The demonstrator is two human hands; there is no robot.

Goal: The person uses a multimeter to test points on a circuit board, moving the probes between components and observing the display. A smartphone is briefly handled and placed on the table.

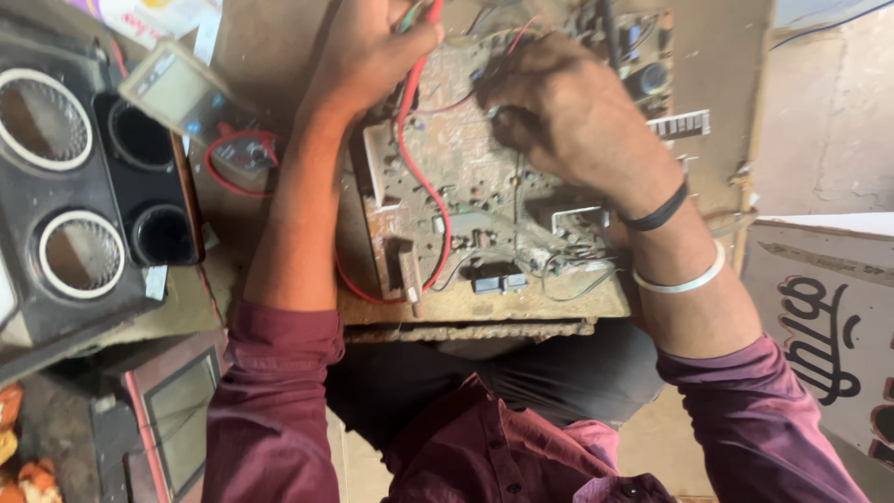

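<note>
- Your left hand (372, 51) sits at the far left corner of the circuit board (484, 177), fingers curled shut around a red probe (430, 14) and its red lead (414, 158).
- Your left forearm runs straight down from that hand along the board's left edge, wrist unbent, the maroon sleeve (275, 391) pushed up to the elbow.
- The red lead drops from your left fist, curves across the board's left half and loops off its near edge.
- Your right hand (568, 112) lies knuckles-up over the far middle of the board, fingers bent down and pinched together onto the board's surface; whatever they grip is hidden under them, so you cannot tell from here what it is.
- Your right wrist angles down to the right across the board's right side, wearing a black band (659, 216) and, just nearer to you, a white bangle (684, 279).
- The board lies flat on a worn bench (726, 74), solder side up, directly in front of your chest.
- A multimeter (191, 98) lies tilted to the left of the board, just beyond your left forearm.
- A black speaker box (79, 196) stands further left of the board, past the multimeter.
- A printed carton (824, 317) stands to the right of the board.
</note>
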